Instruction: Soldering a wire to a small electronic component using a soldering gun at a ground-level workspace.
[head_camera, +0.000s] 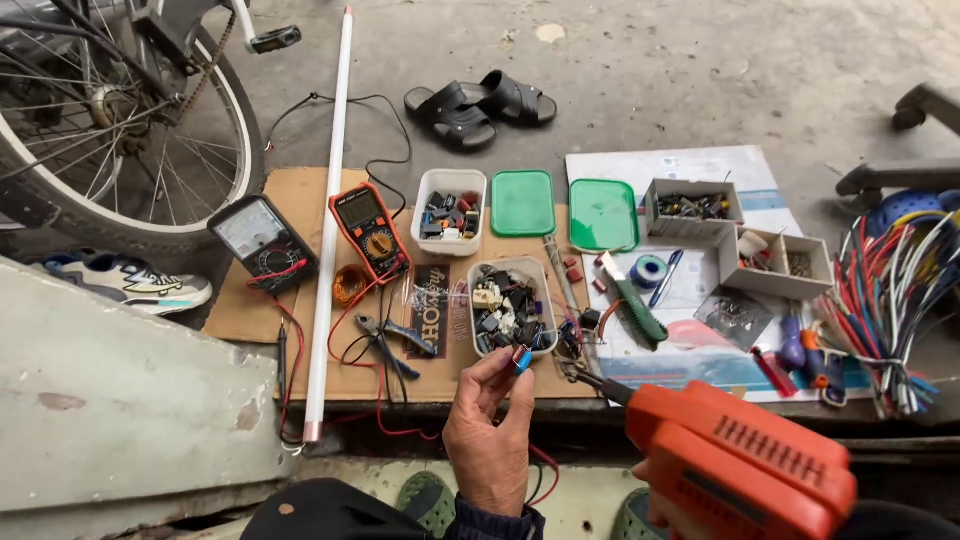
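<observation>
Orange multimeter (368, 230) – grey screen, on cardboard; black analog meter (262, 240) left – white dial; black label strip (430, 310) below.

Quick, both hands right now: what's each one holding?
Left hand: pinching a small blue part at its fingertips.
Right hand: mostly hidden, gripping the orange soldering gun.

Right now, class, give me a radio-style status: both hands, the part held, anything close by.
Left hand pinching small blue cylindrical component. Right hand mostly hidden, gripping orange soldering gun. Gun tip beside component, contact unclear. Clear plastic tub of parts just beyond.
</observation>
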